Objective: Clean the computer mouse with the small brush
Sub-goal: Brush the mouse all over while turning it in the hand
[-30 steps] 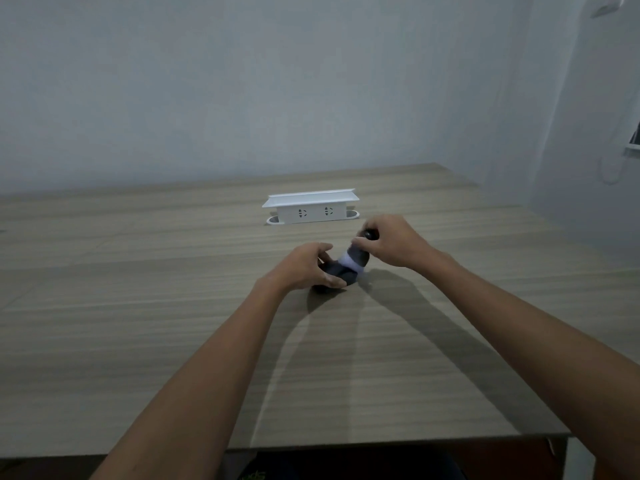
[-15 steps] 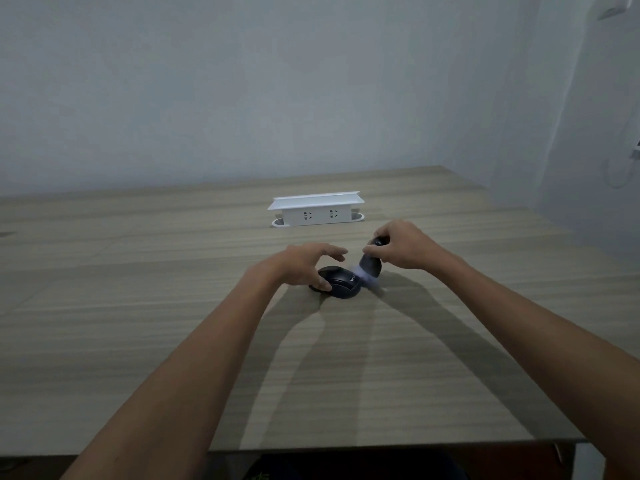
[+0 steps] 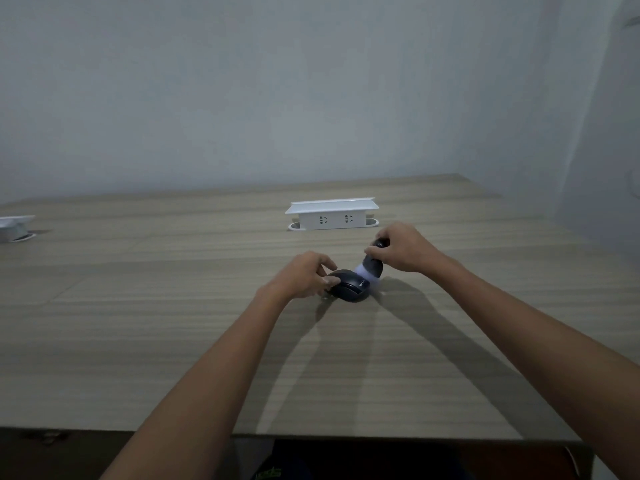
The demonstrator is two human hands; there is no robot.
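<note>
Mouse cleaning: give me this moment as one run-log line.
left hand: steadying mouse on table | right hand: holding brush | bristles: against mouse's far right side | phase: brushing

plain pale wall (image 3: 277, 81) behind a wood-grain table (image 3: 138, 341); white socket box (image 3: 332, 214) stands mid-table, dim light.

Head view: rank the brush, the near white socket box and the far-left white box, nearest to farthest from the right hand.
1. Brush, held in the right hand.
2. Socket box, just beyond it.
3. Far-left box, at the table's left edge.
</note>
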